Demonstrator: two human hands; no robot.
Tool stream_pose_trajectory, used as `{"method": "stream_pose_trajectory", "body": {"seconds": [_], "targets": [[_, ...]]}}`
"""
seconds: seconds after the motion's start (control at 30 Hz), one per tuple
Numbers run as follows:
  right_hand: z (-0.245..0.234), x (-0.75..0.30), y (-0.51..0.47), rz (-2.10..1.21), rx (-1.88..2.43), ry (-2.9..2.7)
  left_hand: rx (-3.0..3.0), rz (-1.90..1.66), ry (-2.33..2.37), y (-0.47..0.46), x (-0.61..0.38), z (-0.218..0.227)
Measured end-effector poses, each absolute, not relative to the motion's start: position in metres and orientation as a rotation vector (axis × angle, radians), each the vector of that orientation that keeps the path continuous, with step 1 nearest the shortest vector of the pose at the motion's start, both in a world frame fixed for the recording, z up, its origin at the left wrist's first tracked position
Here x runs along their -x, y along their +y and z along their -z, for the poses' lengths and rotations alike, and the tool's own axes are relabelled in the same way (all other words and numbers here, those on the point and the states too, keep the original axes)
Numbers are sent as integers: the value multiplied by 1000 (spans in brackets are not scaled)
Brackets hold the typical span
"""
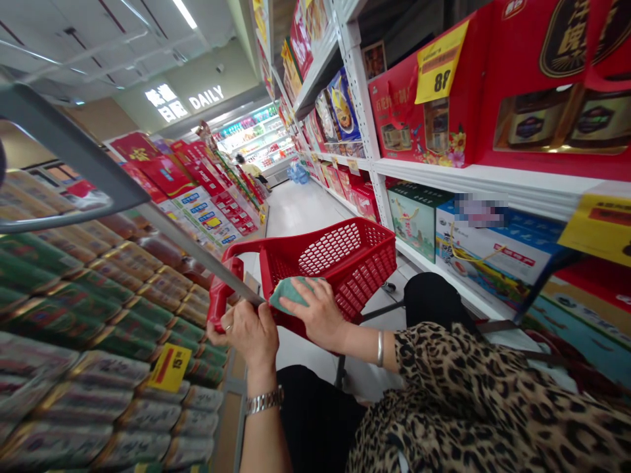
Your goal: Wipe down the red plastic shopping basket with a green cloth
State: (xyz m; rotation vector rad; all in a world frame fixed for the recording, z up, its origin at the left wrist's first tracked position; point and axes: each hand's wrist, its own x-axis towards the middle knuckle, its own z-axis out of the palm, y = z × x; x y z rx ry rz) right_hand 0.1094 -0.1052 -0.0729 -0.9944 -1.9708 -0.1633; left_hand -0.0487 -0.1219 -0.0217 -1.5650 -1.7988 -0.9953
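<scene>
Two hands are working at the red plastic shopping basket [365,276] right now! The left hand [251,332] is closed around the basket's near corner, at the red handle [219,292], with a grey metal bar [197,253] running in right beside the fingers. From this tilted view it's hard to say whether that bar is inside the grip too. There's a ring [228,326] on one finger and a metal wristwatch [265,399] on that wrist. Over to the right hand [315,312], curled down on a green cloth [290,292] and pressing it against the basket's near rim, with a bangle [380,348] above it and a leopard-print sleeve [458,387] further up the arm. Crowding in on the right, a white shelf [493,187] carries red gift boxes [424,112] under a yellow price tag [440,62]. On the left, stacked cans [98,328] fill the aisle side, with another yellow price tag [170,366] among them. And far down the aisle, another person [249,167] stands by the lit chiller shelves [249,135].
</scene>
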Motion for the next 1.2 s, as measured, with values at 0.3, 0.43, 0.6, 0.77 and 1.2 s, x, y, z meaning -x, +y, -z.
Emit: {"method": "stream_pose_trajectory", "body": {"seconds": [0.3, 0.43, 0.6, 0.77, 1.2], "targets": [[83, -121, -103, 285, 884, -2029, 1542, 928, -1848, -130, 53, 23], [92, -143, -95, 216, 977, -2056, 1551, 934, -1884, -131, 55, 23], [100, -178, -81, 164, 1133, -2067, 1578, 950, -1888, -131, 56, 21], [113, -222, -66, 154, 1341, -2046, 1551, 976, -1871, -133, 50, 19], [116, -325, -12, 118, 1783, -1775, 1610, 987, -1909, -140, 39, 16]]}}
